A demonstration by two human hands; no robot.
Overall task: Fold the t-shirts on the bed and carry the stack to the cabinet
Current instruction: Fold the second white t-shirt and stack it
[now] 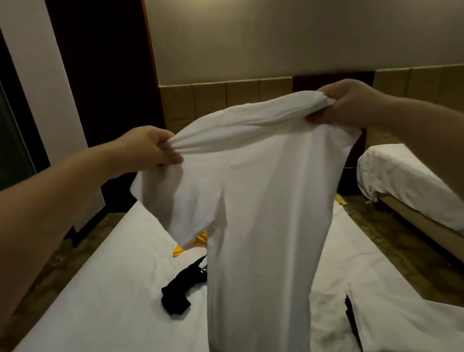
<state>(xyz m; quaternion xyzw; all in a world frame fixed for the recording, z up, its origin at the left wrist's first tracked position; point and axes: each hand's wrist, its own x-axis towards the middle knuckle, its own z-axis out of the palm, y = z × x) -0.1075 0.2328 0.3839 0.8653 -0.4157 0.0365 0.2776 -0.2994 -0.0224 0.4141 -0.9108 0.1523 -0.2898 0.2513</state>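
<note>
A white t-shirt [254,203] hangs in the middle of the frame, held up by its top edge and draping down to the bottom edge of the picture, with one short sleeve falling loose at centre left. The left hand [148,148] grips the bunched cloth at the shirt's upper left corner, fingers curled tight around it. The right hand [348,104] does the same at the upper right corner, its fingers closed round a wad of fabric. Both forearms reach in from the frame's side edges.

Behind and below the shirt lies the bed [83,341], covered in a white sheet and filling the lower half of the picture. On it, just left of the hanging cloth, sits a crumpled black garment [182,287]; above that, a yellow garment [193,243] peeks out from behind the loose sleeve. At lower right a thin dark strip [350,319] shows beside more white fabric; what it is cannot be told. A second bed [404,176] with white bedding stands at the right edge, apart from the first
</note>
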